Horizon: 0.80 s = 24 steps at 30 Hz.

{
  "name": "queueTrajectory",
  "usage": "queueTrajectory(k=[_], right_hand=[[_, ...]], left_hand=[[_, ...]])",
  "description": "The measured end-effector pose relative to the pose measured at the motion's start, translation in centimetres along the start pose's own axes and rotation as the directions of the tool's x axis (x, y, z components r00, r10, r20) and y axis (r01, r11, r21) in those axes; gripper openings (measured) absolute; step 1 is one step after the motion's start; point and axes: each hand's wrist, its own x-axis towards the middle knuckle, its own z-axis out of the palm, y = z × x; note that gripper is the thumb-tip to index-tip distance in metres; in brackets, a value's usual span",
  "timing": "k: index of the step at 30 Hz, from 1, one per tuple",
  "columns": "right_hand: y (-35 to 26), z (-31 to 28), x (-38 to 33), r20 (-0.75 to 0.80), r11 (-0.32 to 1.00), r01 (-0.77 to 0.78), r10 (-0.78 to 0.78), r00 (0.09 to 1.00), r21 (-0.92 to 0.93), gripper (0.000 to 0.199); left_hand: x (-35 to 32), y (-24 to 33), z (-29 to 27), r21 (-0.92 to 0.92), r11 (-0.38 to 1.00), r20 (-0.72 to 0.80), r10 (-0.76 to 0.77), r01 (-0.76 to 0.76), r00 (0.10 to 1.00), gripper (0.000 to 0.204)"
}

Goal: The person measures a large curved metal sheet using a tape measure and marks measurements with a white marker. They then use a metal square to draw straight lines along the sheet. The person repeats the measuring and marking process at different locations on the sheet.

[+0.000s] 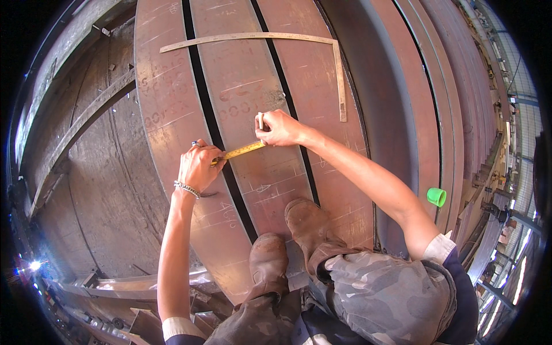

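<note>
A yellow tape measure (244,151) is stretched across the middle steel strip (259,172), from one hand to the other. My left hand (198,165), with a ring and a chain bracelet, is closed on its left end over the dark gap between strips. My right hand (279,129) is closed at the tape's right end and also pinches a short whitish marking stick (260,121) upright. The tape's case cannot be made out within my fingers. Chalk lines and marks lie on the strip below the tape. Beyond my hands, a metal framing square (247,37) lies flat across the strips.
My brown boots (268,259) stand on the strips. To the right lie more long steel sections (414,115) and a bright green cup-shaped thing (437,197). At left is a lower worn surface with a raised steel bar (86,123). A bright welding-like glare (34,265) shows at lower left.
</note>
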Motion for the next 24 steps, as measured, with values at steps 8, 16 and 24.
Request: queueTrajectory(k=[8,16,24], right_hand=[[-2.0,-0.4,0.6,-0.531,0.923,0.33,-0.383,0.756,-0.196,0.01],[-2.7,-0.3,-0.8,-0.499,0.976,0.218,-0.193,0.845,-0.008,0.013],[-4.2,-2.1,-1.9,-0.605,0.955,0.247,-0.102,0.79,0.162,0.014]], left_hand=[[0.3,0.0,0.0,0.002,1.0,-0.006,0.003,-0.003,1.0,0.015],[0.0,0.2,-0.2,0.01,1.0,0.018,-0.024,0.024,1.0,0.012],[-0.7,0.7,-1.8,0.009,0.999,-0.118,0.05,-0.049,0.992,0.013]])
